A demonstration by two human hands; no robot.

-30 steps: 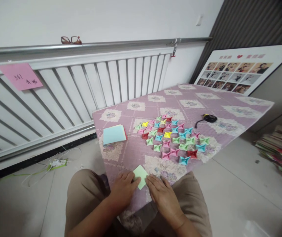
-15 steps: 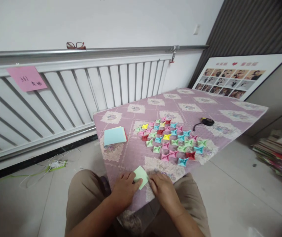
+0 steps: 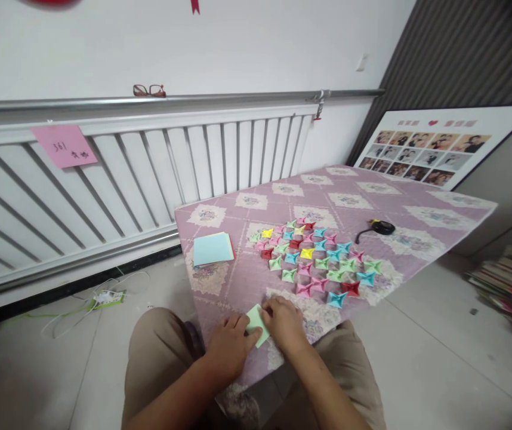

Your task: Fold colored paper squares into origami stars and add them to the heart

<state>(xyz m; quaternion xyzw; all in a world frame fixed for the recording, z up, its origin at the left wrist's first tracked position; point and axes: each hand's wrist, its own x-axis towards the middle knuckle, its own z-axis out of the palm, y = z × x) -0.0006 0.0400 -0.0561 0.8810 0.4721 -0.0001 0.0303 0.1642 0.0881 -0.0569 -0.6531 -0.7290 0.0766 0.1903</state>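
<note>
A small light green paper (image 3: 256, 321) lies near the front edge of the cloth-covered table (image 3: 247, 280). My left hand (image 3: 231, 343) presses on its left side, thumb on top of the sheet. At the paper's right edge, my right hand (image 3: 283, 322) has its fingers closed against the upper right side. Beyond my hands stand several folded paper shapes (image 3: 307, 254) in pink, green, blue, red and yellow. A stack of square papers (image 3: 213, 248) with light blue on top lies at the left of the table.
A black tape measure or similar item (image 3: 382, 227) lies at the right of the table. Behind the table is a white radiator (image 3: 238, 155); a photo board (image 3: 421, 143) leans at the back right. Glasses (image 3: 149, 91) rest on the pipe.
My right hand has moved up along the paper's right side, and its fingers now touch the upper edge. The whole view has shifted slightly.
</note>
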